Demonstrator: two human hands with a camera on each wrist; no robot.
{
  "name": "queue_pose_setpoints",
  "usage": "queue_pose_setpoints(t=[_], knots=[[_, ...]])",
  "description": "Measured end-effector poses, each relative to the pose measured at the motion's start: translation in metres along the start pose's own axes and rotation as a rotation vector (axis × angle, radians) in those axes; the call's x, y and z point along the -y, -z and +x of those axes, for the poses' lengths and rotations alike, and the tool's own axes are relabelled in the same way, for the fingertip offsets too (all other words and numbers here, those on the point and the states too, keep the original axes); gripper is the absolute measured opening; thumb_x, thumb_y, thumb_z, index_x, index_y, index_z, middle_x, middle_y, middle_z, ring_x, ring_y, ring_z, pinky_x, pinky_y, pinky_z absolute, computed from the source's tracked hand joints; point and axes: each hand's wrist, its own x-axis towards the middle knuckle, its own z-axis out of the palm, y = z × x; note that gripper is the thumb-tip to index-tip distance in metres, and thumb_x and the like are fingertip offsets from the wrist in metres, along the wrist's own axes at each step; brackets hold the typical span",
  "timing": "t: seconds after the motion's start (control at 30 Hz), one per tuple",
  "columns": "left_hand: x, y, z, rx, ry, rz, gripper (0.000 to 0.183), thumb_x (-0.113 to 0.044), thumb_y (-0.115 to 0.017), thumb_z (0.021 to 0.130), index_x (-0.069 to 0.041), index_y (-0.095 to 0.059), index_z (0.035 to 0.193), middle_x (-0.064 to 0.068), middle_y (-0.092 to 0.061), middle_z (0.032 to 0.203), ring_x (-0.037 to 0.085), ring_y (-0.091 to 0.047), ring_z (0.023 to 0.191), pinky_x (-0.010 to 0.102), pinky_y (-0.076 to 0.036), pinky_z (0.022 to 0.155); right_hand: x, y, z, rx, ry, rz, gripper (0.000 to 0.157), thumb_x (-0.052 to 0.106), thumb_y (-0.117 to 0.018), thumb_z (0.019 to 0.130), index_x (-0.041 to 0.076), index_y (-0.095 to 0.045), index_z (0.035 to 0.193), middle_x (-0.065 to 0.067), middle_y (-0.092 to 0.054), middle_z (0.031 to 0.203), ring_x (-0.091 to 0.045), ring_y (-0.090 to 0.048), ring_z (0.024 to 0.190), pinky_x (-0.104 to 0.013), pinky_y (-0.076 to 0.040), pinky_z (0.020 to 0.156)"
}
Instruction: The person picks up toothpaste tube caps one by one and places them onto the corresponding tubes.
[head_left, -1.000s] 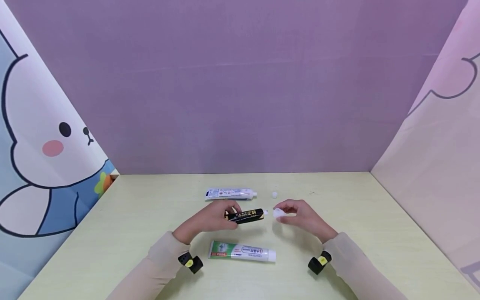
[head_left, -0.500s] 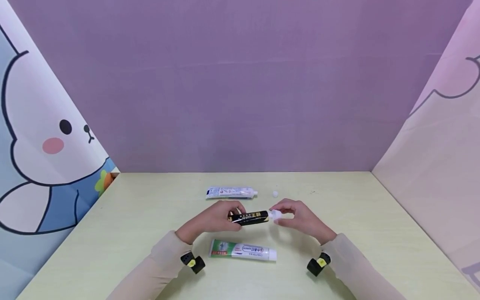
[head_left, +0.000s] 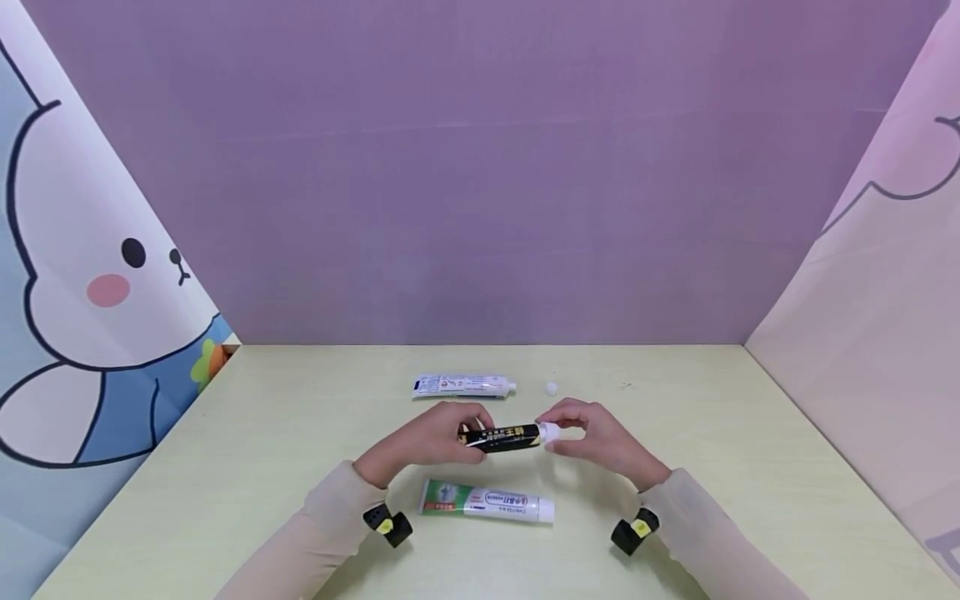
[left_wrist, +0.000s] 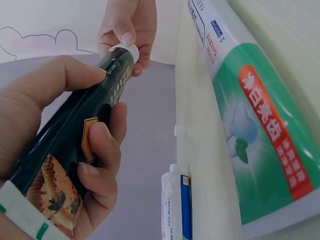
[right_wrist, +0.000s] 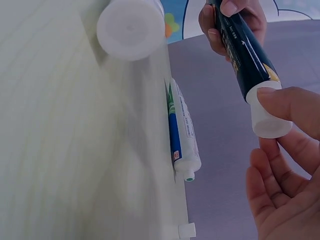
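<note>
The left forearm (head_left: 315, 529) is pointing toward two o'clock, the left hand (head_left: 435, 435) gripping with bent fingers; the right forearm (head_left: 712, 533) is pointing toward ten o'clock, the right hand (head_left: 600, 435) pinching.

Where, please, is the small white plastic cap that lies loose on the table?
In the head view, the small white plastic cap lies on the pale table, beyond the right hand and to the right of the white-and-blue toothpaste tube.
</note>
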Motion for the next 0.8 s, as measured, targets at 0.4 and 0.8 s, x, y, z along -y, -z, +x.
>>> queue_pose_setpoints(t=[0.4,0.8], knots=[[0.0018,-0.0019,0.0004,0.002,-0.015,-0.011,0.028,-0.010,-0.070,0.075,-0.007,-0.062,0.102,0.004,-0.065,0.092,0.015,-0.056,0.077,0.022,-0.044,0.061,0.0018,-0.0045,-0.0016,-0.074,-0.028,-0.029,0.027,0.012,-0.077,0.077,0.007,-0.062,0.098,-0.002,-0.063,0.095,-0.017,-0.058,0.091,-0.048,-0.044,0.090],[0.0004,-0.0018,-0.0002,0.005,-0.025,-0.036,0.027,-0.009,-0.069,0.076,-0.007,-0.062,0.102,0.003,-0.065,0.091,0.011,-0.055,0.076,0.022,-0.045,0.062,0.0036,-0.0049,-0.0031,-0.111,0.032,-0.035,0.022,0.011,-0.078,0.076,0.010,-0.066,0.094,0.000,-0.065,0.093,-0.013,-0.058,0.088,-0.047,-0.045,0.087]])
